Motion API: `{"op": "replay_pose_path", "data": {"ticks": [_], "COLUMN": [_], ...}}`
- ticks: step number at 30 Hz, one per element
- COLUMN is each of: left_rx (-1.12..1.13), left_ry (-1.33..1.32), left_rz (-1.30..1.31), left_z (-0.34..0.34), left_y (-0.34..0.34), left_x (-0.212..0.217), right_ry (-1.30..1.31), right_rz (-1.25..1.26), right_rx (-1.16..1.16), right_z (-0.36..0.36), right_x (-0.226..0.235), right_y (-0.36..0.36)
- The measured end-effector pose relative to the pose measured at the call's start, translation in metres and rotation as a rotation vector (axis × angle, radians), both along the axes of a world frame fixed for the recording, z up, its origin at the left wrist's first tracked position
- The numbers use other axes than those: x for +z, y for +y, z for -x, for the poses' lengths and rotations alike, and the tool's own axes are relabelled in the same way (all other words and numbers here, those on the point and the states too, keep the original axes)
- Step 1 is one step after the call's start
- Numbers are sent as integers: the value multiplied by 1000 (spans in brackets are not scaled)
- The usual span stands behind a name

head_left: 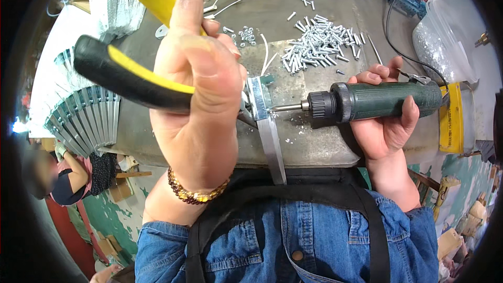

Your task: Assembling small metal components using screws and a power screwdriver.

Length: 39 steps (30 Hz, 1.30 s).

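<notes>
Left hand: closed on yellow-black pliers clamping a metal bracket above the table.
Right hand: wrapped around green electric screwdriver, bit at bracket.
Risk: bit likely slips if bracket twists.
</notes>
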<state>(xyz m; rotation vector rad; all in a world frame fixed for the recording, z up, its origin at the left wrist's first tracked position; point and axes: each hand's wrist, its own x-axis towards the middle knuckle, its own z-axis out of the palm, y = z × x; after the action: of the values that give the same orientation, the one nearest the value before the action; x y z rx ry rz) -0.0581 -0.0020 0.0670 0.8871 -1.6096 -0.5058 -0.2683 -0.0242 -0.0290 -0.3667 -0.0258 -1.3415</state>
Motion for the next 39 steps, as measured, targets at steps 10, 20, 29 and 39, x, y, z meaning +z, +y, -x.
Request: {"op": "replay_pose_path", "data": {"ticks": [10, 20, 29, 39], "left_rx": [-101, 41, 763, -132], "left_ry": [157, 199, -1095, -368], "left_rz": [-21, -230, -265, -389], "left_z": [0, -18, -151, -45], "left_y": [-16, -5, 9, 12], "left_x": [-13, -1, -37, -45], "right_ry": [18, 83, 103, 138], "right_rz": [-46, 257, 439, 462], "right_rx": [-39, 38, 21, 39], "right_z": [-5, -2, 3, 10], "right_x": [4, 3, -11, 18], "right_y": [3, 1, -9, -2]}}
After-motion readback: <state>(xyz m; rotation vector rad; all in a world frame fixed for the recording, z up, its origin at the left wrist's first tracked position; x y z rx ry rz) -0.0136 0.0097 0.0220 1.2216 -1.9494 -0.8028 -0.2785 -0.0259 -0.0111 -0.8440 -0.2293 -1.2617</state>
